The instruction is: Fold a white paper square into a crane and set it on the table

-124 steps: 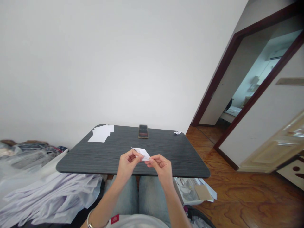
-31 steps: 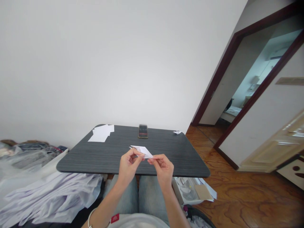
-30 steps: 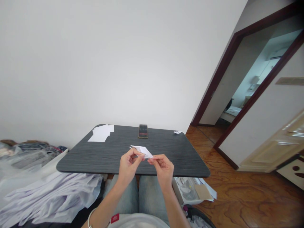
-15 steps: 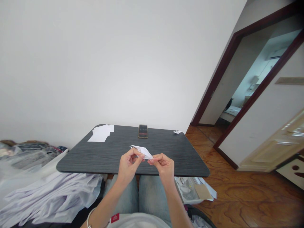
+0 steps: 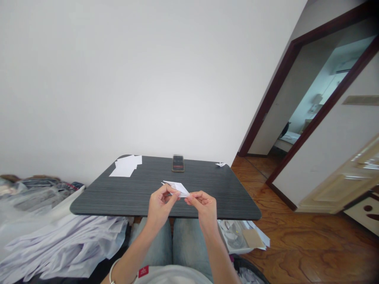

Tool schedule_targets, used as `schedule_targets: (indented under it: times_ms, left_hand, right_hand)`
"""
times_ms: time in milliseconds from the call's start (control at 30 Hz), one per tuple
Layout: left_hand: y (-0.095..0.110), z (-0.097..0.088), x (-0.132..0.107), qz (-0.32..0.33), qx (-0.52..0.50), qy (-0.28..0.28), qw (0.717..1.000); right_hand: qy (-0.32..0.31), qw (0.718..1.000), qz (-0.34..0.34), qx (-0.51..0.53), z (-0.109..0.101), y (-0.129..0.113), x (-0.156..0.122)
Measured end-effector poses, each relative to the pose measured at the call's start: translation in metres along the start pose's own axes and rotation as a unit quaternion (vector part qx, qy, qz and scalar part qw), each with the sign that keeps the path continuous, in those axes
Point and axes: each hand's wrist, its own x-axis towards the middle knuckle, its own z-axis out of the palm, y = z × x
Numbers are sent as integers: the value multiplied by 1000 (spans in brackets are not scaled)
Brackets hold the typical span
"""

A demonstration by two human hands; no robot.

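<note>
A small folded piece of white paper (image 5: 178,187) is pinched between both hands above the near edge of a dark striped table (image 5: 124,197). My left hand (image 5: 160,205) grips its left part with thumb and fingers. My right hand (image 5: 203,206) pinches its right tip. Both hands hover over my lap, just in front of the table edge.
On the table lie a stack of white sheets (image 5: 126,166) at the back left, a phone (image 5: 178,163) at the back middle and a small folded paper figure (image 5: 220,164) at the back right corner. Heaps of white paper (image 5: 53,244) lie left; a box of scraps (image 5: 239,236) right.
The hands have shifted only slightly; the right fingers have worked along the paper's right tip. The paper stays in both hands at the same spot.
</note>
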Motion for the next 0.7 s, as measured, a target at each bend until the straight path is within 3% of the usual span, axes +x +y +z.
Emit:
schedule_targets:
  times_ms: [433,700]
  left_hand:
    - [-3,4,1,-36,-35,31,998]
    - [-2,4,2,-27,-49,36,998]
  right_hand:
    - [9,1000,4,-9,1,1,0]
    - [-15,1000,6,-27,3,2,-2]
